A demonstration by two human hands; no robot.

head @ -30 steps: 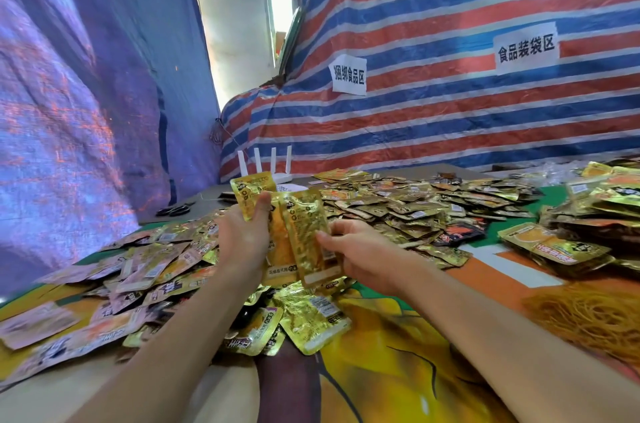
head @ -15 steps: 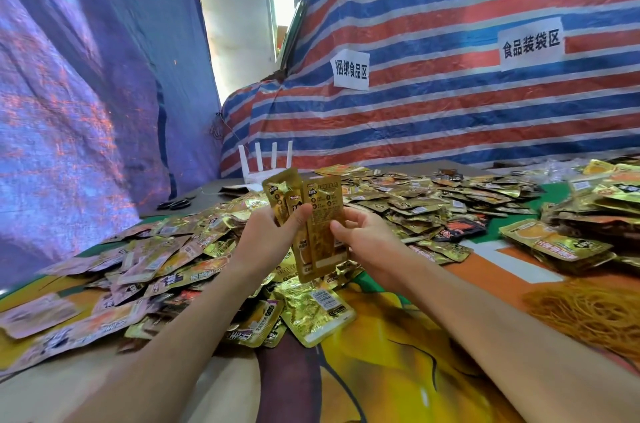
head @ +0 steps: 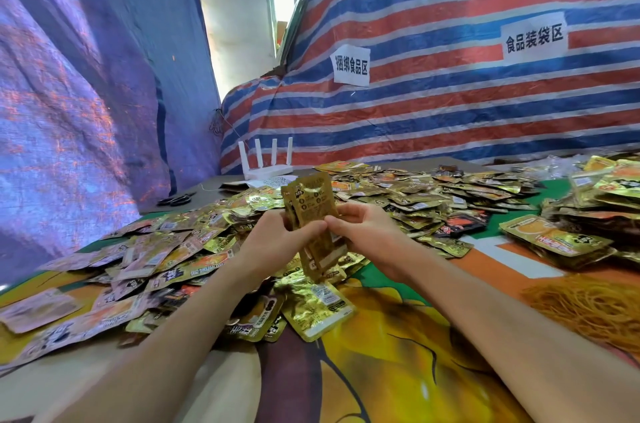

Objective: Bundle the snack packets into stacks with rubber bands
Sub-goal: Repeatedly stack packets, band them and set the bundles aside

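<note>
Your left hand (head: 273,242) and right hand (head: 367,232) both curl around a small upright stack of gold snack packets (head: 313,204), held above the table (head: 398,370) amid heaps of loose packets (head: 398,194). A mound of tan rubber bands (head: 588,304) lies to your right. On the striped tarp (head: 450,117), the smaller sign (head: 351,65) reads 捆绑食品区, the larger sign (head: 535,37) 食品装袋区. One white router (head: 266,162) shows four antennas.

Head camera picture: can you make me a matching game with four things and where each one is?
Things:
1 router
2 scissors
3 rubber bands
4 packet stack

Places:
A heaped low on the right
B gripped by the left hand and right hand
C far back in the middle, antennas up
D far left, by the blue tarp

Pairs: 1-C, 2-D, 3-A, 4-B
</note>
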